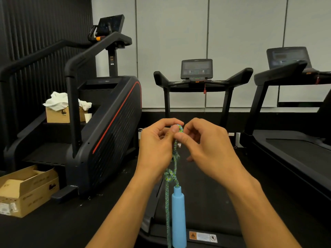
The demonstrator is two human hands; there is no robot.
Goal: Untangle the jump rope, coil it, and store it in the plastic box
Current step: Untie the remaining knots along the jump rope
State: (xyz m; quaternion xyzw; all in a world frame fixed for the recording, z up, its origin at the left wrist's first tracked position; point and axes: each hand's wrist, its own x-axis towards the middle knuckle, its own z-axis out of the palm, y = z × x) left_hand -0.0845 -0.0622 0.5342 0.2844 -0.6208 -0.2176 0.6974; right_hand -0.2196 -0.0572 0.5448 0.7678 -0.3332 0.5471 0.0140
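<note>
- Left hand [157, 144] and right hand [206, 145] pinch the rope [174, 158] at its top loop, fingertips closed.
- Below the grip, knots [171, 176] may tighten if pulled under the hanging handle [178, 217].

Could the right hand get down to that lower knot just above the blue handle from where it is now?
Probably yes. The right hand pinches the jump rope at its top, and the lower knot hangs free below, above the blue handle, with nothing covering it. It would have to let go first.
</note>
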